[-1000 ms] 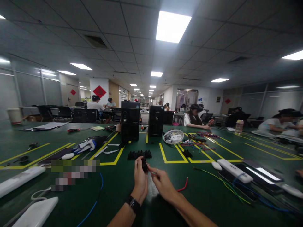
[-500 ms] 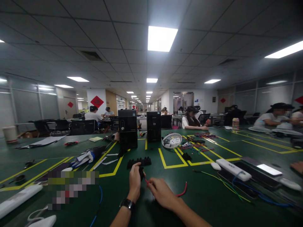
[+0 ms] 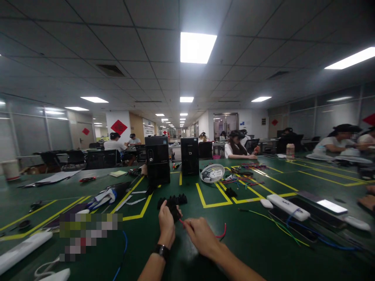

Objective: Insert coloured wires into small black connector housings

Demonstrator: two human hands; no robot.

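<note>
Green table point(image 3: 252, 242): left hand point(image 3: 166, 223) upright gripping black connector point(image 3: 175, 211), right hand point(image 3: 200, 235) pinching red wire point(image 3: 220, 234).

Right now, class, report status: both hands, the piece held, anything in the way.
Left hand grips small black plastic connector block. Right hand pinches thin red wire at it. Nothing between them.

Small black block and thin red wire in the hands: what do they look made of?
Small black block, in the left hand: probably moulded plastic, matte, no shine. Thin red wire, pinched by the right hand: flexible plastic-like insulation, smooth, curving freely. Core hidden.
</note>
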